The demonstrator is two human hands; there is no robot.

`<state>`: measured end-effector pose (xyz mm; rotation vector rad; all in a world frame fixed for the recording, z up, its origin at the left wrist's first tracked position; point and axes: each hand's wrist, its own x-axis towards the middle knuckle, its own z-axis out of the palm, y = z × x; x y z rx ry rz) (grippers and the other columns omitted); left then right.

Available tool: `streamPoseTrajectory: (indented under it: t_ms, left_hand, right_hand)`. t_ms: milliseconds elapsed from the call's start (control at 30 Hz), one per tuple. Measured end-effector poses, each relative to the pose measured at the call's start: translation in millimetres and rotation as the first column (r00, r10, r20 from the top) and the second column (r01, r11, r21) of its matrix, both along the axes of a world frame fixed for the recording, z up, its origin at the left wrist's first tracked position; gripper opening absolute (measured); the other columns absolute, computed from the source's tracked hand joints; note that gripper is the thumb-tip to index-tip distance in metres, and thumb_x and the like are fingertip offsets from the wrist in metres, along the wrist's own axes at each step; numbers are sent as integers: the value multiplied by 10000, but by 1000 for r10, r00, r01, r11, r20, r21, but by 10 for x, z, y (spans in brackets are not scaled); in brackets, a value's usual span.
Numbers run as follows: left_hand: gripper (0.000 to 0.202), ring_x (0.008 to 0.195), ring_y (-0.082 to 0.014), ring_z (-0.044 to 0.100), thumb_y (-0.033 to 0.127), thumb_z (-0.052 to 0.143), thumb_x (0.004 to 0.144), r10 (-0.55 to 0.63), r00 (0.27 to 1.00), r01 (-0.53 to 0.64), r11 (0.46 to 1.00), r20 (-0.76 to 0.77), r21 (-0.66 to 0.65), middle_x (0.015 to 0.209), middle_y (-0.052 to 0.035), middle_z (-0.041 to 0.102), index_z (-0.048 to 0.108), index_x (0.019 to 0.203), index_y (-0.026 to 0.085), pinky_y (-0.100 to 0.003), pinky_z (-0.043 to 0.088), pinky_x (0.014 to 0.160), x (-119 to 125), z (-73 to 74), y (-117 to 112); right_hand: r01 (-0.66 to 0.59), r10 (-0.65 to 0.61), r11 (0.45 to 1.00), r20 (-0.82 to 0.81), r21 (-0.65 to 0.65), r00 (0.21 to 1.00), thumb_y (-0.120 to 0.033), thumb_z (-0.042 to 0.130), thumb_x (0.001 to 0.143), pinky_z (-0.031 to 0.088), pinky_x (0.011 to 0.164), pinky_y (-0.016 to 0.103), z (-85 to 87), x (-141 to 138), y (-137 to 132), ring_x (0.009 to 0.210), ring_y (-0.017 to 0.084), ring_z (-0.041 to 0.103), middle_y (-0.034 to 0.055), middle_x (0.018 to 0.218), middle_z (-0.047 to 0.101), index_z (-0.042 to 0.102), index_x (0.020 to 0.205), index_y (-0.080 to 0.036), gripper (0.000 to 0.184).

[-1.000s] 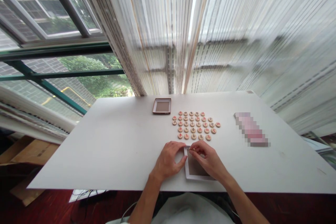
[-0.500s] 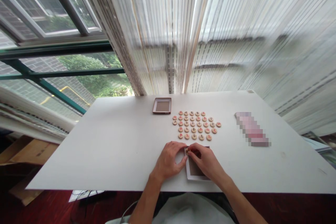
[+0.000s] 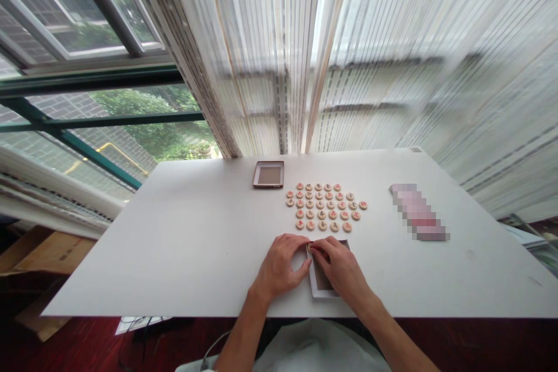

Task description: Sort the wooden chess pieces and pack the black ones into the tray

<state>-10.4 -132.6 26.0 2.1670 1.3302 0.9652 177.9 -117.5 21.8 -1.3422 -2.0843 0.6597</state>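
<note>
A shallow open box (image 3: 319,295) with a white rim and brown bottom lies close in front of me. Curved around its left side, my left hand (image 3: 281,264) grips the wall with fingertips at the far left corner and thumb at the near side. My right hand (image 3: 340,264) reaches over the box, its fingers pinched at a round wooden Chinese chess piece (image 3: 310,247) in that same corner. Part of this piece is hidden by the fingertips. Beyond the box, several more Chinese chess pieces (image 3: 321,215) with red or black characters lie in rows.
A second shallow brown box part (image 3: 269,175) sits toward the back edge of the white table (image 3: 174,244). At right lies a blurred-out pinkish flat object (image 3: 419,213). Striped curtains (image 3: 270,58) hang behind, and a cardboard box (image 3: 52,253) stands at lower left.
My right hand's fingers have shifted slightly, and more of the piece in the corner shows now. The left hand stays at the box's side.
</note>
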Motion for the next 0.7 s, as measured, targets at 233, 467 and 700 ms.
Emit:
streamPoseTrajectory:
  t_ms: [233, 467, 700]
  left_hand:
    - [415, 1096, -250, 609, 197, 656, 827, 10, 1000, -10, 1000, 1, -1, 1171, -74, 669, 589, 1234, 244, -451, 470, 1005, 1, -12, -7]
    - [412, 1092, -254, 612, 190, 651, 831, 1, 1000, -1, 1000, -5, -3, 1174, -78, 669, 589, 1236, 241, -456, 471, 1010, 7, 11, -7]
    - [415, 1089, -260, 613, 197, 648, 832, 7, 1000, -7, 1000, -6, -5, 1172, -77, 671, 590, 1240, 247, -462, 476, 1001, 10, 3, -7]
  right_hand:
    - [-38, 36, 999, 51, 34, 998, -185, 527, 961, 540, 800, 362, -34, 63, -46, 903, 226, 652, 51, 1004, 665, 663, 1035, -257, 171]
    - [-19, 16, 998, 46, 64, 999, -171, 509, 966, 545, 804, 364, -37, 42, -50, 899, 227, 660, 55, 1007, 674, 667, 1015, -253, 184]
    - [-24, 20, 997, 59, 72, 998, -187, 517, 969, 542, 807, 375, -44, 61, -43, 907, 233, 658, 55, 1013, 686, 668, 1012, -259, 173]
